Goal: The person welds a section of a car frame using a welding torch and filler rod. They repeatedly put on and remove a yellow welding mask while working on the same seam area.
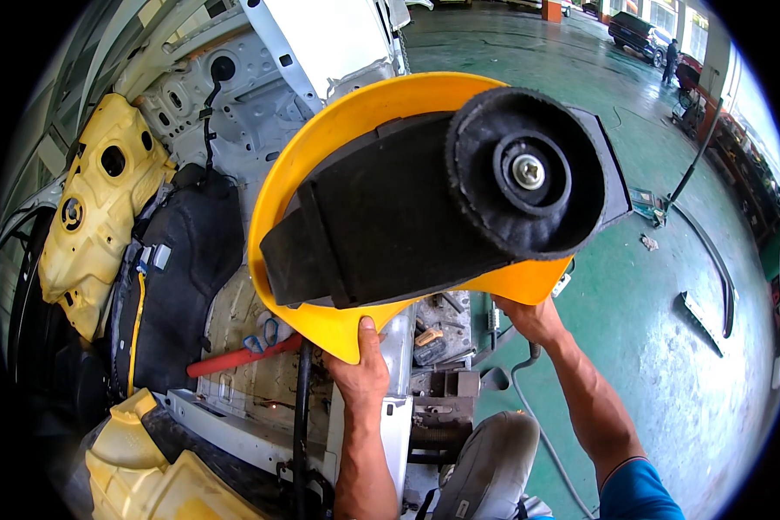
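Observation:
A yellow welding helmet (277, 199), its inner side toward me, fills the middle of the view. Across it runs a wide black headband (381, 217) with a large round adjusting knob (529, 173), a screw at its centre. My left hand (360, 374) grips the helmet's lower left corner, thumb on the near face and fingers mostly behind. At the lower right corner my right hand (533, 319) holds the edge from beneath; the yellow shell hides part of its fingers. Both hands hold the helmet up in front of me, above a stripped car body.
Left lie yellow foam (104, 204), black matting (191, 234) and a red bar (243, 354) on the bare car floor. Below the helmet are a metal vise-like block (442, 403) and a grey hose (529, 403). Black trim strips (719, 269) lie on the green floor (615, 355); a person (670, 62) stands far off.

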`<state>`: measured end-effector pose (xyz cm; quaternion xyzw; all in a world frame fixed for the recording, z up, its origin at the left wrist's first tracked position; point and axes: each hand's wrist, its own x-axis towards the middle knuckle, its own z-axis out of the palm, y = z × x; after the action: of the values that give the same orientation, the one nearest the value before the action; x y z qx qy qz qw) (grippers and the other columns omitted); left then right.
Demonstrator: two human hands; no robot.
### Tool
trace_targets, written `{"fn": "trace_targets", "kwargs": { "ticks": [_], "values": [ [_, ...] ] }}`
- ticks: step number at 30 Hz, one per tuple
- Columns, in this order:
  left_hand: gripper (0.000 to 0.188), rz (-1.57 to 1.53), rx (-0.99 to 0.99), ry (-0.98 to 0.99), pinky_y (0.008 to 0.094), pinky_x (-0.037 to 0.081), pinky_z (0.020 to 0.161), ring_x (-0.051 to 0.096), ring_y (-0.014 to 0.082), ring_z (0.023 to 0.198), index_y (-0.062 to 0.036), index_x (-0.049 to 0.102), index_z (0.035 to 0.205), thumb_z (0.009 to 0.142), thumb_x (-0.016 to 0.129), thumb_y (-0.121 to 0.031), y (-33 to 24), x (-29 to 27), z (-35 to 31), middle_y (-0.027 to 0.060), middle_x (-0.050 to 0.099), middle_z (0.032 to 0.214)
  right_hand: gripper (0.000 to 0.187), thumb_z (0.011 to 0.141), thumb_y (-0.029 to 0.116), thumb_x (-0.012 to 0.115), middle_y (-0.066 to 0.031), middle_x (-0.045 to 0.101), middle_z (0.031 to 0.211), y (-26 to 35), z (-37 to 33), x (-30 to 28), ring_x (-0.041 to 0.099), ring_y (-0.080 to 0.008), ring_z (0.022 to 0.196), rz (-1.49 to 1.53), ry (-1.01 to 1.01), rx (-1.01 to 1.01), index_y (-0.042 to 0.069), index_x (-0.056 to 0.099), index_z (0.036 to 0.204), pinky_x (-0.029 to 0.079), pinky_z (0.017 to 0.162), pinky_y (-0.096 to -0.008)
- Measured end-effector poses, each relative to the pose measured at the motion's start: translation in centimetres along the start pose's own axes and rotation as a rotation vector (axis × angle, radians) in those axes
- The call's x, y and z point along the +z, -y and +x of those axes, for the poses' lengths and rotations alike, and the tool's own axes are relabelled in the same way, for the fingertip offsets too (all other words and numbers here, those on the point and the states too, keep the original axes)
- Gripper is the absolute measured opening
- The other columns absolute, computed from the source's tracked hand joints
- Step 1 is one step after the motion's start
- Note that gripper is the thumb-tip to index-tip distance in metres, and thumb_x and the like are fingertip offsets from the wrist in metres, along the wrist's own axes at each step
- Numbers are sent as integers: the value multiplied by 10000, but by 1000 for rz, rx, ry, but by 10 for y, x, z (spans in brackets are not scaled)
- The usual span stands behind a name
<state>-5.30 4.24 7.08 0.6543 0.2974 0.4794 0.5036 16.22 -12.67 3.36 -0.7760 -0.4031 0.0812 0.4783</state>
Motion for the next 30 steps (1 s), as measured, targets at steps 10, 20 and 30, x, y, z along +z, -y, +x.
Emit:
{"fn": "trace_targets", "kwargs": {
  "ticks": [10,20,30],
  "values": [
    [346,-2,-38,5,332,639,791,746,258,928,73,598,1223,1020,667,-199,1,-2,0,173,705,1071,229,1011,139,686,-107,702,1019,-9,2,3,680,-225,926,8,-21,-64,58,682,1225,594,822,-375],
    [433,13,-16,-35,348,650,799,737,290,977,82,522,1326,1020,664,-190,3,-3,2,197,679,1162,342,918,186,708,-225,710,1010,-6,-10,-3,683,-431,918,125,-67,111,27,625,1210,542,820,-462],
    [480,-35,68,-409,359,661,705,720,302,1016,101,499,1370,1047,619,-234,-9,-26,25,215,660,1251,504,847,197,743,-278,685,920,-11,-17,-11,670,-469,864,27,-93,158,-23,551,1257,513,768,-495]
  ]
}}
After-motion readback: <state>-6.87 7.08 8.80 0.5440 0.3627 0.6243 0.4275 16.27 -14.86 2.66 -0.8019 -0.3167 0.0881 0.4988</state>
